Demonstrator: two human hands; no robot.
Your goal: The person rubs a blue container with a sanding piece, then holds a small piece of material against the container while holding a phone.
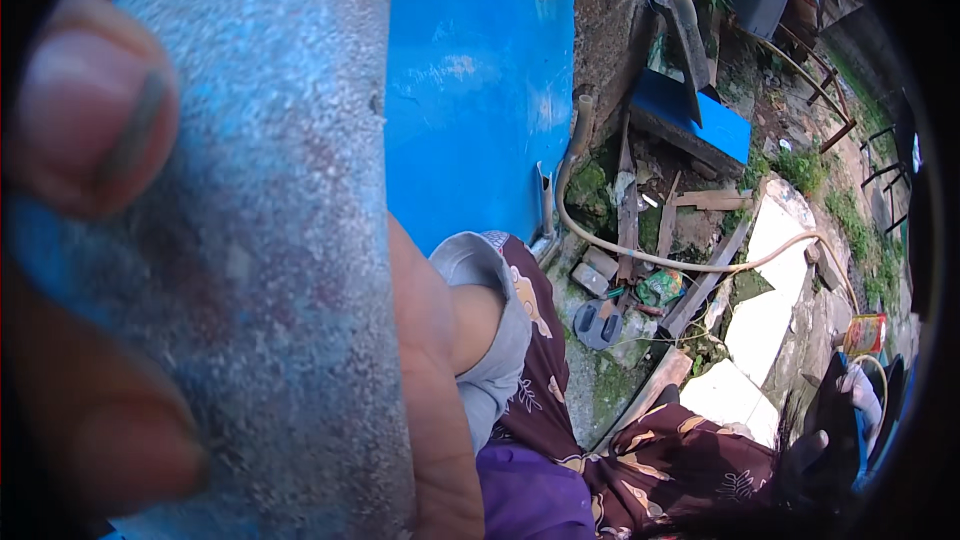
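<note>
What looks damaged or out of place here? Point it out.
The gritty grey sheet is blotched with blue; the blue surface shows pale scuffs; wood scraps lie scattered near the hose, looking untidy.

Sheet (pixel 270 240), rough, gritty face, probably an abrasive. Mottled pale grey, near white toward the top; blue smudged across the upper part, duller blue lower down. Dark purplish-brown blotches through the middle and lower left. Grain coarse and speckled, looks worn.

Pose: roughly upright, long side running up and down, face turned to the viewer, bowed, not flat. Right edge nearly straight, small dark nick high up; upper right corner rounded. Lower end runs out of sight. Folded or single layer: cannot tell.

Place: held up very close, off any surface, fingers (pixel 75 140) over left side, palm (pixel 435 390) behind right edge.
</note>
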